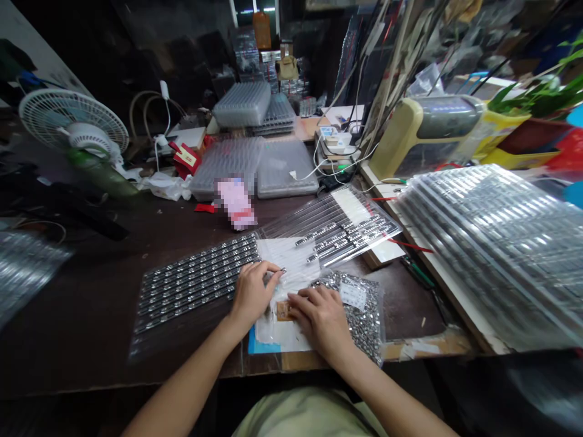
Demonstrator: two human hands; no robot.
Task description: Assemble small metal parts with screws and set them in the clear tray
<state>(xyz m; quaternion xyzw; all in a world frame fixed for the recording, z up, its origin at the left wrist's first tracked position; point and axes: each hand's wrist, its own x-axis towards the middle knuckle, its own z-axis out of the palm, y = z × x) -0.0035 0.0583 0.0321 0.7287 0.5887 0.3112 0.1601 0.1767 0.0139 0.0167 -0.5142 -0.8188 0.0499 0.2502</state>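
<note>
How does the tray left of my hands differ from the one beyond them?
The left tray is full along every row of small metal parts; the far tray holds parts only in one corner, its pockets otherwise empty. The left tray lies on the dark tabletop; the far tray overlaps white paper. Both are clear plastic with long parallel rows.

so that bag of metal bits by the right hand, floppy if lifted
Probably floppy: the clear bag of small metal parts lies slumped flat, so its contents should shift and sag. It may feel heavy for its size if the pieces are solid metal. The glossy plastic could slip.
</note>
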